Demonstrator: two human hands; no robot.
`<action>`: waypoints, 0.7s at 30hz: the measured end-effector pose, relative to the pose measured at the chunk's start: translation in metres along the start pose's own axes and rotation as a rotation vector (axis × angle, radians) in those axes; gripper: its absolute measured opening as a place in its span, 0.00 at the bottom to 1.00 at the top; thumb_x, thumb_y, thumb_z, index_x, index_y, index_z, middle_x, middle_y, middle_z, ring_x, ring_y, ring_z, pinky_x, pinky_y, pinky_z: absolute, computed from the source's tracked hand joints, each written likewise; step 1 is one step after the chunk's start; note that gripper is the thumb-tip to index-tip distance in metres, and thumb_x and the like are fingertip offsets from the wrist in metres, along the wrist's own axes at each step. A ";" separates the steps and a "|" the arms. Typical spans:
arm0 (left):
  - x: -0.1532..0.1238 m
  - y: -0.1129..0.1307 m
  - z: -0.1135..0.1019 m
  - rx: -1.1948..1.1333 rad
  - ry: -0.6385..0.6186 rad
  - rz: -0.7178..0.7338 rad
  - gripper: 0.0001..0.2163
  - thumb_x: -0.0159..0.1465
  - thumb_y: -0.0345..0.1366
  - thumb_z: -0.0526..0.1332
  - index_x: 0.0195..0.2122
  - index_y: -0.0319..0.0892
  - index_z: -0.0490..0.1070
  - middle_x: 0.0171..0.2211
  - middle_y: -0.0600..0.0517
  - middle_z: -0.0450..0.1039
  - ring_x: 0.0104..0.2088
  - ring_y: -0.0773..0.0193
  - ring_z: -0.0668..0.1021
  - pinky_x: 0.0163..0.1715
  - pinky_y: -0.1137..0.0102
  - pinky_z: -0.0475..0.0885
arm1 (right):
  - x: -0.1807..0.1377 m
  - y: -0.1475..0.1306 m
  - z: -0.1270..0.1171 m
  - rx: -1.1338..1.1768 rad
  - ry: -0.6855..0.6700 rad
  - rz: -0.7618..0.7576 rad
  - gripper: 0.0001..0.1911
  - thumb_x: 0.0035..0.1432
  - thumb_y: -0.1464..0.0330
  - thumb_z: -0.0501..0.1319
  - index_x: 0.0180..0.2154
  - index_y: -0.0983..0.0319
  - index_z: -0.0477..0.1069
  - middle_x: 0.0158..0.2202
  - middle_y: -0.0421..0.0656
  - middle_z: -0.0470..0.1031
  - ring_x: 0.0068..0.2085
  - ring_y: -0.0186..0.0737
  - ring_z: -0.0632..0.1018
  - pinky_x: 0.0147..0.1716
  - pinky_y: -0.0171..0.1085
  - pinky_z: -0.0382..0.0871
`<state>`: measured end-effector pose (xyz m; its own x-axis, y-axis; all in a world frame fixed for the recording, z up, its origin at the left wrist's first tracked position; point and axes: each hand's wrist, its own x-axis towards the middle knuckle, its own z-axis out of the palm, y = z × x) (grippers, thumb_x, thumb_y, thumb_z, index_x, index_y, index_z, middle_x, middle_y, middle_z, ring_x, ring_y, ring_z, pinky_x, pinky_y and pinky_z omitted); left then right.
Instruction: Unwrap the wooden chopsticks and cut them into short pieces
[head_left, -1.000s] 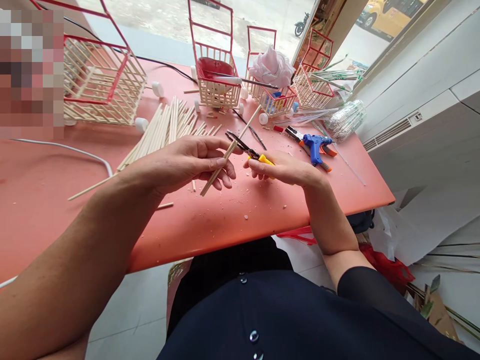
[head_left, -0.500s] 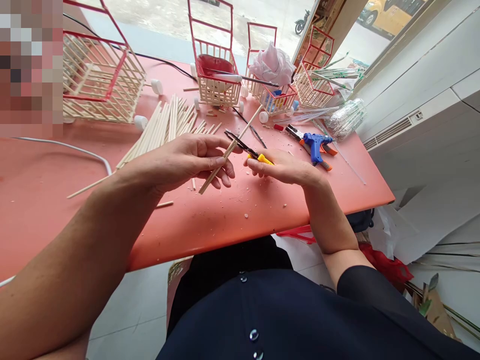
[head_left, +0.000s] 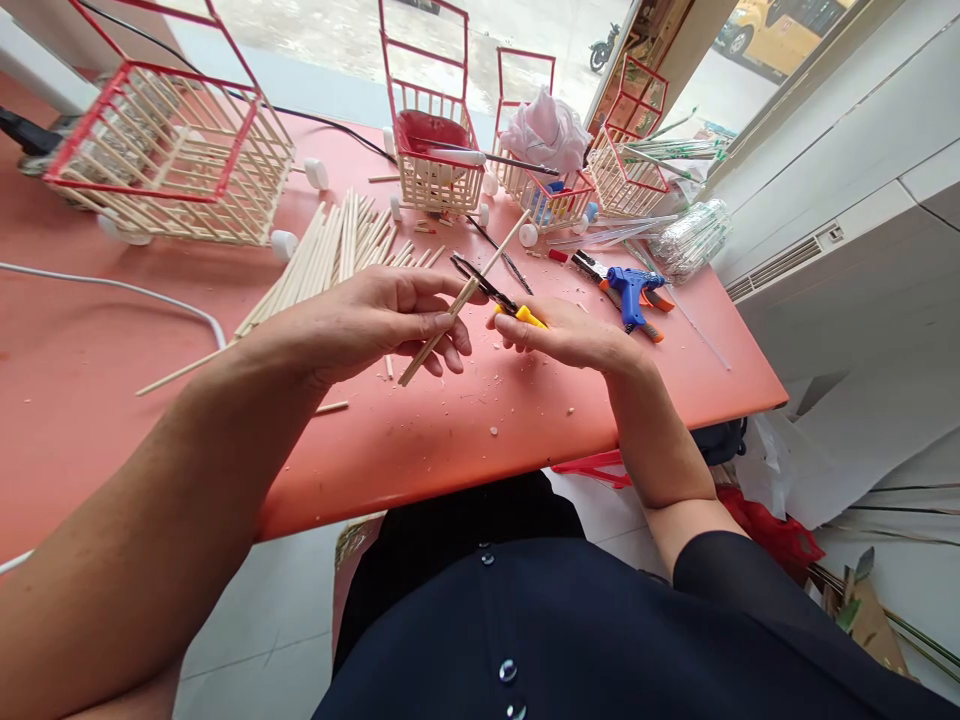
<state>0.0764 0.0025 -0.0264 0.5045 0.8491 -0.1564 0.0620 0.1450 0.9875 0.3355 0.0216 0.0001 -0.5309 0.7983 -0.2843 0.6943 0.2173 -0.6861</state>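
Note:
Between the thumb and fingers of my left hand (head_left: 397, 318) are thin wooden sticks (head_left: 424, 362), slanting up to the right. One of them reaches well beyond the other. My right hand (head_left: 559, 335) is wrapped round the yellow handles of a pair of pliers (head_left: 517, 310). The dark jaws of the pliers lie across the sticks just past my left fingertips. Whether the jaws are fully closed on the wood I cannot tell. Behind my left wrist a pile of wooden sticks (head_left: 330, 250) is spread on the pink table (head_left: 442, 450).
Several small stick-built carts with red rims stand at the back, among them a large cart (head_left: 180, 170) at left and a cart holding a red bowl (head_left: 435, 150). A blue glue gun (head_left: 634, 295) lies right of my hands. Wood crumbs dot the tabletop.
My hands, the sticks and the pliers keep almost the same pose. A blurred-out patch at the upper left is gone, and the whole of the large cart now shows.

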 end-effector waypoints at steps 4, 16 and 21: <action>0.000 0.001 -0.001 0.003 -0.020 -0.005 0.19 0.63 0.39 0.75 0.56 0.45 0.85 0.32 0.46 0.85 0.32 0.52 0.88 0.30 0.65 0.82 | -0.001 -0.003 0.000 -0.004 0.010 0.002 0.32 0.68 0.35 0.63 0.42 0.59 0.74 0.37 0.43 0.79 0.42 0.46 0.79 0.42 0.41 0.68; 0.001 -0.002 -0.001 0.021 0.019 -0.015 0.21 0.63 0.38 0.72 0.58 0.42 0.85 0.33 0.42 0.84 0.34 0.45 0.89 0.33 0.61 0.82 | -0.001 -0.001 0.004 -0.053 0.022 -0.040 0.32 0.71 0.36 0.58 0.37 0.59 0.70 0.35 0.41 0.73 0.38 0.41 0.73 0.39 0.39 0.60; 0.001 -0.001 -0.001 0.055 0.043 0.006 0.19 0.61 0.39 0.73 0.54 0.44 0.86 0.32 0.44 0.85 0.34 0.45 0.90 0.33 0.61 0.83 | -0.001 0.000 0.009 -0.073 0.090 -0.058 0.32 0.71 0.36 0.57 0.36 0.59 0.70 0.34 0.40 0.72 0.38 0.41 0.71 0.40 0.40 0.60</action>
<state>0.0761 0.0032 -0.0277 0.4672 0.8713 -0.1504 0.1069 0.1132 0.9878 0.3313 0.0162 -0.0052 -0.5276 0.8298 -0.1818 0.6989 0.3025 -0.6481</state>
